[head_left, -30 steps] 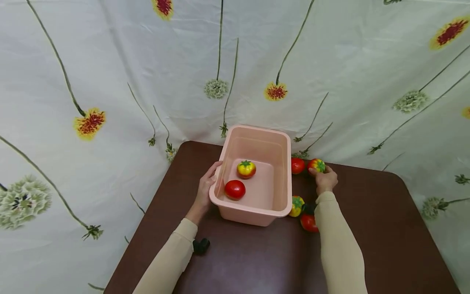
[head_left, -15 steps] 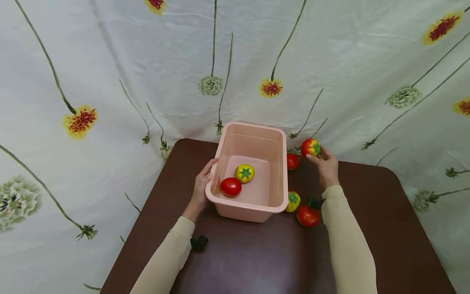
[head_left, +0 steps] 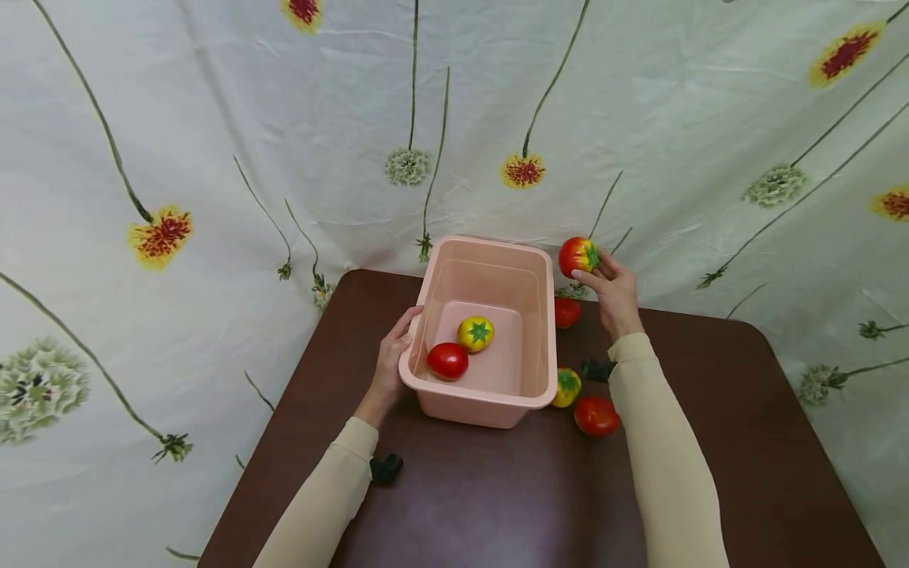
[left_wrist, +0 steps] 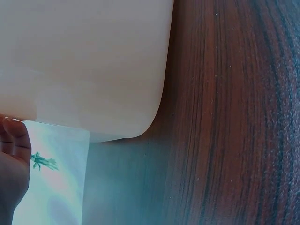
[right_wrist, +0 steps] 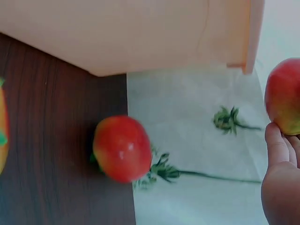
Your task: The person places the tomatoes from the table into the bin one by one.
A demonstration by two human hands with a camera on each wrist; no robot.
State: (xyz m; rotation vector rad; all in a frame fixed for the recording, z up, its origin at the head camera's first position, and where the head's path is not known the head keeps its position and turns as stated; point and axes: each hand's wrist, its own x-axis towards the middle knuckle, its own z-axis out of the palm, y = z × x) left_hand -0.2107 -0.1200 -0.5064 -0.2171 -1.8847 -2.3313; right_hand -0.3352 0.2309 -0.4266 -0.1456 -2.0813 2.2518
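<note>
My right hand [head_left: 616, 298] pinches a red-and-yellow tomato [head_left: 577, 257] with a green star-shaped top. It is raised just beyond the right rim of a pink plastic bin [head_left: 472, 409]. In the right wrist view, thumb and fingers are at the underside of this tomato [right_wrist: 285, 93]. The left hand [head_left: 387, 363] grips the bin's left rim; in the left wrist view its curled fingers [left_wrist: 19, 133] are at the edge. Inside the bin lie a red tomato [head_left: 447, 361] and a yellow one with a green star [head_left: 475, 334].
Right of the bin on the dark wooden table [head_left: 490, 505] lie a red tomato [head_left: 566, 313], a yellow-green one [head_left: 567, 387] partly behind the bin, and another red one [head_left: 596, 416]. A flower-printed cloth [head_left: 327, 102] hangs behind the table. Dark wrist devices show at both sleeves.
My right hand has lifted the tomato off the table at the back right and carried it up and left toward the bin. The left hand keeps its grip on the rim.
</note>
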